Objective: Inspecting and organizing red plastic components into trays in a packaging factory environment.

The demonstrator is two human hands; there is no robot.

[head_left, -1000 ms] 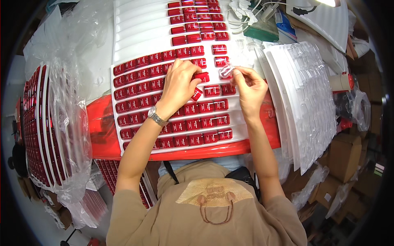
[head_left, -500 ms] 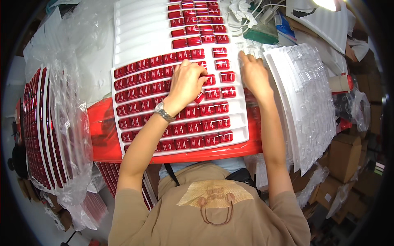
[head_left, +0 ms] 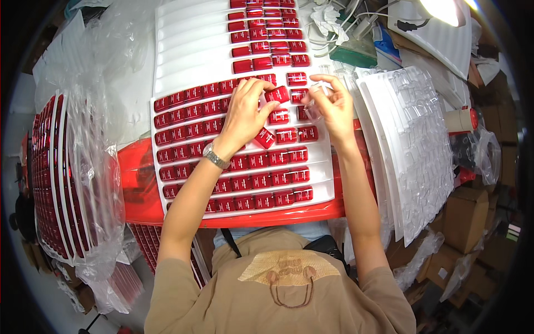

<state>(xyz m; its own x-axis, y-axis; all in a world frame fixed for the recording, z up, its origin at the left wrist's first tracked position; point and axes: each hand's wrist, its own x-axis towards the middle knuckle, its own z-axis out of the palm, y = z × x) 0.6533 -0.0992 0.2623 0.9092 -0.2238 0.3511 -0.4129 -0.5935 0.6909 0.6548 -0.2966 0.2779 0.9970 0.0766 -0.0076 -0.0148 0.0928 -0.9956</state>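
My left hand (head_left: pixel 242 116), with a watch on its wrist, pinches a small glossy red block-shaped case (head_left: pixel 277 94) between thumb and fingers. The case is tilted above the rows of a white ridged tray (head_left: pixel 328 177). Just to the right, my right hand (head_left: pixel 334 108) has its fingertips closed on a small clear plastic piece (head_left: pixel 314 110), whose exact kind I cannot make out. Another red case (head_left: pixel 265 137) lies askew below my left thumb. Similar red cases with pale print fill several rows; my left hand covers part of them.
A second white tray (head_left: pixel 189 50) lies beyond, partly filled with red cases. On the right stands a stack of clear pieces on white sheets (head_left: pixel 411 139). Wrapped trays of red cases (head_left: pixel 61 178) stand at left. A lit lamp (head_left: pixel 445 11) and cables are at the back right.
My right hand has come left from the tray's right edge, now with a clear piece in its fingers. A red case now shows raised and tilted in my left hand. The tray has shifted slightly.
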